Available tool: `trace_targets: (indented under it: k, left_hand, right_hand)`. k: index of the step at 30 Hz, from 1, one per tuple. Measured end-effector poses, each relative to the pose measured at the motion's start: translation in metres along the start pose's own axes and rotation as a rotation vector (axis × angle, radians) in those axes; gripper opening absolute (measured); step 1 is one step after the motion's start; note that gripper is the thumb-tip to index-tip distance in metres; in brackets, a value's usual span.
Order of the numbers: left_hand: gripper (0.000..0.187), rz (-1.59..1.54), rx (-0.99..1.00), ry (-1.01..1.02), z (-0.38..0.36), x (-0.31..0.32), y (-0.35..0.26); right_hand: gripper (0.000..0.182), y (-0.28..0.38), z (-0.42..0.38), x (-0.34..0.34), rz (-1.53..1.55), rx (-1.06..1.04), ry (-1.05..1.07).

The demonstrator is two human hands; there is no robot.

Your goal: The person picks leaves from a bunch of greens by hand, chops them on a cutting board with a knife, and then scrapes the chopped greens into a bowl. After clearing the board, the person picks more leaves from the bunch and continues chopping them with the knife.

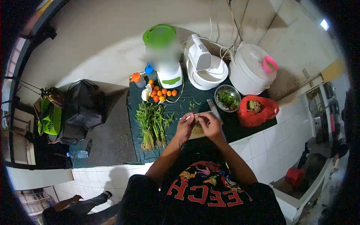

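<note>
My left hand [184, 128] and my right hand [211, 127] are close together over a cutting board [196, 134]. Both have their fingers pinched, with a small pale piece between the left fingertips; its kind is too small to tell. What the right fingers hold, if anything, is hidden. Some brownish bits lie on the board, partly covered by my hands. Just beyond the right hand lies a knife [214, 110] with a broad blade. Left of my left hand are bunches of leafy greens [153, 122] with their roots on.
Behind the greens lie small orange tomatoes [164, 91], near a white blender [170, 77]. A stand mixer [200, 58] and a white rice cooker [249, 71] stand along the wall. At right are a metal bowl [237, 92] of chopped greens and a red plastic bag [247, 117].
</note>
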State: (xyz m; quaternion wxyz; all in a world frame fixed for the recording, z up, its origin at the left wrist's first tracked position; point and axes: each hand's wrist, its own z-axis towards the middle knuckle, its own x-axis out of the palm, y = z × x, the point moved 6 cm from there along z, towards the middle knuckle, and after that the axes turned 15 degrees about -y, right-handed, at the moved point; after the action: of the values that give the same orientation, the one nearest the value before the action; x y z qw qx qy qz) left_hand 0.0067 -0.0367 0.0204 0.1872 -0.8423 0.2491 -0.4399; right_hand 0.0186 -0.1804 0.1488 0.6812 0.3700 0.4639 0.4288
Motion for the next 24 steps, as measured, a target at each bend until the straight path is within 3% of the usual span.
trace_targets:
  k: [3,5,8,12,18,21,22,24]
  left_hand:
    - [0.022,0.019,-0.08,0.06,0.001,-0.004,0.002]
    - [0.02,0.094,-0.11,0.111,-0.007,0.005,-0.003]
    - [0.019,0.203,-0.082,0.11,-0.018,0.01,-0.008]
    - [0.02,0.296,-0.115,0.084,-0.009,-0.006,0.002]
    - [0.024,0.445,-0.282,0.04,-0.024,-0.005,-0.005]
    - [0.025,0.491,-0.313,0.101,-0.028,-0.006,-0.011]
    - [0.025,0.491,-0.311,0.1,-0.026,-0.009,-0.011]
    - [0.029,0.673,-0.121,0.161,-0.025,-0.006,-0.018]
  right_hand:
    - [0.028,0.002,0.015,-0.001,-0.062,-0.092,0.095]
    - [0.03,-0.01,0.017,0.011,0.045,-0.148,0.273]
    - [0.027,-0.021,0.017,0.016,0.003,-0.098,0.389]
    - [0.026,-0.016,0.015,0.01,-0.046,-0.045,0.415]
    - [0.021,-0.004,0.011,0.004,-0.1,-0.22,0.415]
    - [0.022,-0.001,0.007,0.0,-0.123,-0.122,0.472]
    - [0.022,-0.001,0.005,0.001,-0.121,-0.123,0.473]
    - [0.022,-0.008,0.001,-0.001,-0.088,-0.094,0.451]
